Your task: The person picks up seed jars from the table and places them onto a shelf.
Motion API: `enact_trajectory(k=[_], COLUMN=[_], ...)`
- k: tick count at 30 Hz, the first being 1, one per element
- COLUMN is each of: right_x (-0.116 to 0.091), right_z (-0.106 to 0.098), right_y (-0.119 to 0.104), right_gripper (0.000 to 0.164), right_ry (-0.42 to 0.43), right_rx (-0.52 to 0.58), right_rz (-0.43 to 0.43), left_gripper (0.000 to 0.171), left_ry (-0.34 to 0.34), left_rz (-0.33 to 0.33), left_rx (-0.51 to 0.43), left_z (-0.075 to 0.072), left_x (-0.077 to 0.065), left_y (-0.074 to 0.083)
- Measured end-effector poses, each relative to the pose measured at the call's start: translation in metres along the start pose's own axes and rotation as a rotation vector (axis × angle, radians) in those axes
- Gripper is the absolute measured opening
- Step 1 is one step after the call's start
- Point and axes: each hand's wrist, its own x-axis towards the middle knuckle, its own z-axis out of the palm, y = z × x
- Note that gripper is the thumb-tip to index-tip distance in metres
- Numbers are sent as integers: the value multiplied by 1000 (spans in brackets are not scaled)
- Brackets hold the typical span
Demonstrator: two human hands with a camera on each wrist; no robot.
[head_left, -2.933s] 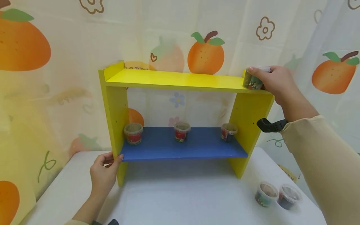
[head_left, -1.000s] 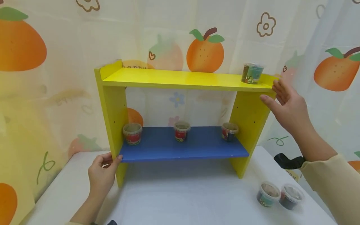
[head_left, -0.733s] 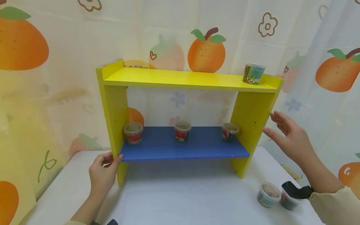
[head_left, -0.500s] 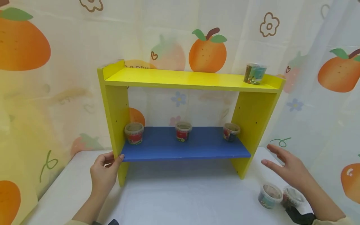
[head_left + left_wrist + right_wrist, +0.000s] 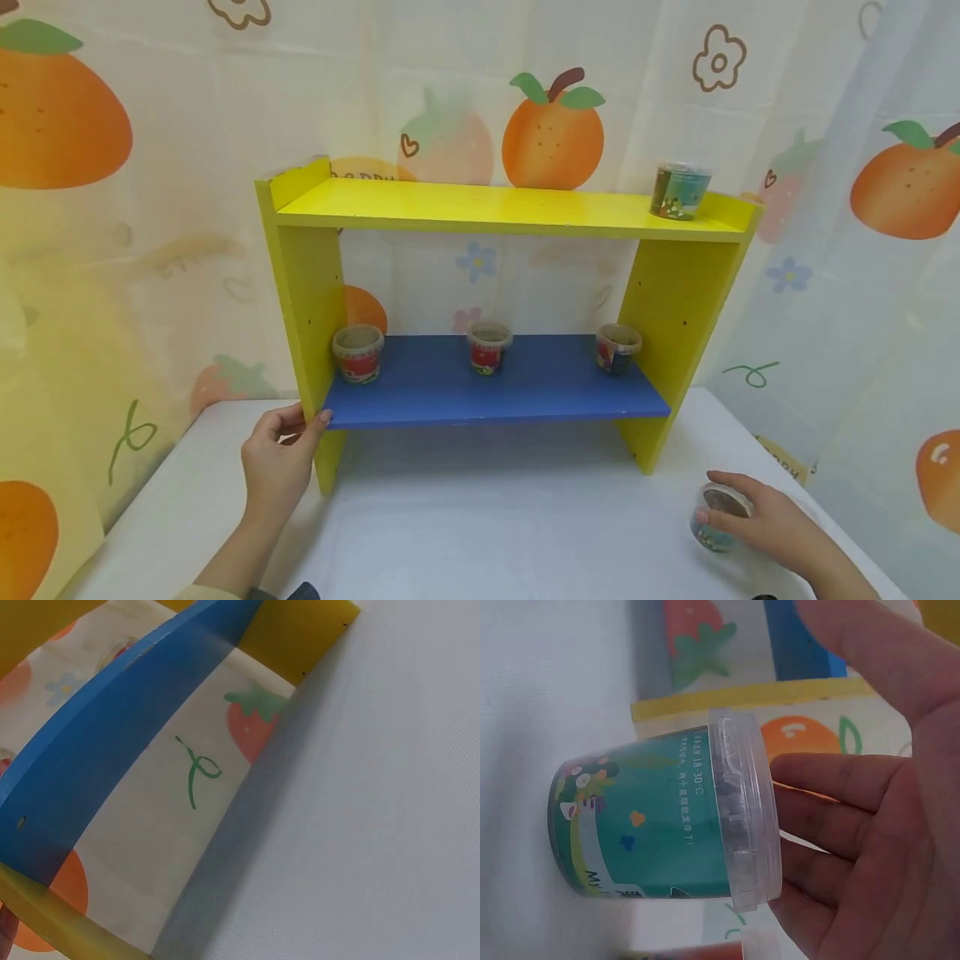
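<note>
My left hand (image 5: pixel 273 467) grips the left upright and blue board corner of a small yellow shelf (image 5: pixel 465 206), thumb on the board's front edge. Just a fingertip (image 5: pixel 6 930) of it shows in the left wrist view. On the right of the table, my right hand (image 5: pixel 780 525) is at a green-labelled plastic tub (image 5: pixel 716 533). In the right wrist view its fingers (image 5: pixel 832 825) lie behind the clear lid of this tub (image 5: pixel 652 817), the thumb (image 5: pixel 877 645) standing apart from it. A second tub (image 5: pixel 712 951) shows partly at that view's lower edge; my hand hides it in the head view.
Another green-labelled tub (image 5: pixel 679 192) stands on the yellow top, at its right end. Three red-labelled tubs stand on the blue board (image 5: pixel 420 400): left (image 5: pixel 358 354), middle (image 5: pixel 488 350) and right (image 5: pixel 618 350). A fruit-print curtain (image 5: pixel 450 67) hangs behind the white table (image 5: pixel 480 525).
My right hand has let go of the tub on the top board, then moved down to the tub on the table at right. My left hand has kept its hold on the shelf.
</note>
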Motion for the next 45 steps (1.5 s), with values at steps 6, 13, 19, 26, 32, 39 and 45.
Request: enact_trajectory(k=[6,13,19,26,32,39,45], right_x=[-2,-3,-1,-1,1,1,3], right_z=[5,8,10,13,15,17,18], right_y=[6,13,17,19,18,21,21], right_gripper=[90,92,95,89,89,92,95], right_ry=[43,48,39,88,102,95,58], right_rx=[-28,-61,-67,-82,-71,-42,-35], right_rz=[-3,2,6,-35,-46,-34,6], left_gripper=[27,27,27,26,27,26,28], left_ry=[-1,-5,-10,-11,-5,3,-3], left_rz=[-8,-5,-13,-2,-2,-11,-19], left_rx=[-13,-26,-17,-8,14,25,40], left_z=[1,1,-1,-1,-2,-1,-1], left_x=[1,2,1,0,0,1,1], left_y=[4,-1,-2,1,0,-4,-2])
